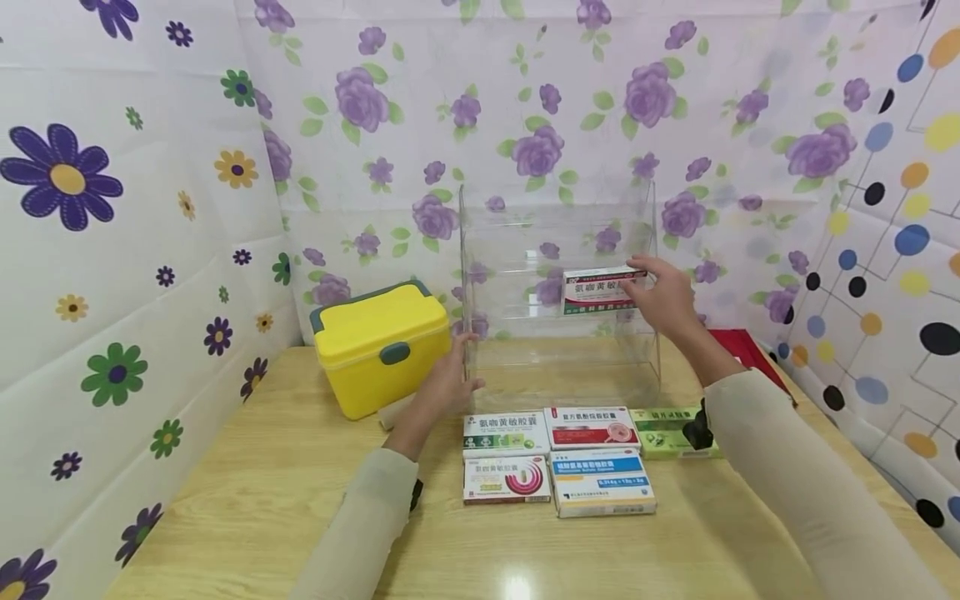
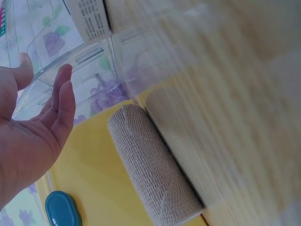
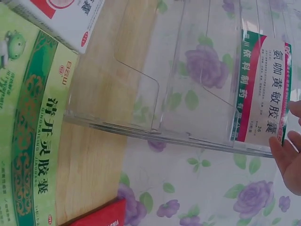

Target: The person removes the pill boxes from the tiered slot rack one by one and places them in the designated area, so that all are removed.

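Observation:
My right hand [image 1: 666, 298] pinches the right end of a white, red and green medicine box [image 1: 592, 293], which stands on an upper tier of a clear acrylic display rack [image 1: 558, 354]. In the right wrist view the same box [image 3: 263, 94] faces outward, with fingertips at its end. My left hand [image 1: 447, 379] is at the rack's left side, its thumb and fingers apart around the side panel's edge. From the left wrist view this hand [image 2: 35, 122] looks loosely spread; whether it touches the panel is unclear.
In front of the rack lie several medicine boxes, including a blue-white one [image 1: 602, 483] and a green one [image 1: 667, 433]. A yellow lidded case [image 1: 382, 346] stands left, with a rolled beige bandage [image 2: 150, 165] beside it. Something red [image 1: 750, 358] lies behind my right arm.

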### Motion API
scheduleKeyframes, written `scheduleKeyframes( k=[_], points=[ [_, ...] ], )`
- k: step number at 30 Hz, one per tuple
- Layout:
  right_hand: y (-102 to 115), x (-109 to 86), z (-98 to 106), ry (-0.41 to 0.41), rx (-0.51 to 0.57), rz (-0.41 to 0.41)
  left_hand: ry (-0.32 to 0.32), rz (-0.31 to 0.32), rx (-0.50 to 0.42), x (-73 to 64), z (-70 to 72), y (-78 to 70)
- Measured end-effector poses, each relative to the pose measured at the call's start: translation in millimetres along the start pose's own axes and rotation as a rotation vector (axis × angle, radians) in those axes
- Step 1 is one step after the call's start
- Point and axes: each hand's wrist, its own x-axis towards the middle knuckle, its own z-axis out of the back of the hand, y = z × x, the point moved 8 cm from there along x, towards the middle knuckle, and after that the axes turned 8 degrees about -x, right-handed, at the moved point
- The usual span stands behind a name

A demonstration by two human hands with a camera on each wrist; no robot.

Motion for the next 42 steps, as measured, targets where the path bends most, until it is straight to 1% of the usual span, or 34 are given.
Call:
scheduleKeyframes(
  k=[3, 10, 19, 23, 30, 34, 39, 42],
  points=[
    [-3, 1.5, -3, 0.023, -0.019, -0.032, 0.010, 0.000, -0.003, -0.8, -1.6, -0.2],
    [-4, 5.5, -3, 0.030, -0.067, -0.038, 0.010, -0.010, -0.017, -1.1, -0.7, -1.5],
    [0, 9.2, -4, 0.131, -0.078, -0.018, 0.012, 0.007, -0.007, -1.0, -0.4, -1.4],
    [2, 8.8, -5, 0.147, -0.092, -0.011, 0.014, 0.010, -0.015, -0.6, -0.4, -0.7],
    [4, 7.1, -4, 0.121, -0.116, 0.001, 0.021, 0.011, -0.005, -0.2, -2.1, 0.8],
    [7, 8.4, -2, 0.096, -0.093, 0.010, 0.014, 0.007, -0.014, -0.8, -1.0, 0.1],
    [17, 9.5, 6, 0.023, -0.013, 0.062, 0.016, -0.005, -0.015, -1.0, -0.1, -0.9],
    [25, 10.2, 11, -0.047, 0.019, 0.109, 0.015, -0.013, -0.021, -1.1, 0.8, -1.3]
  ],
)
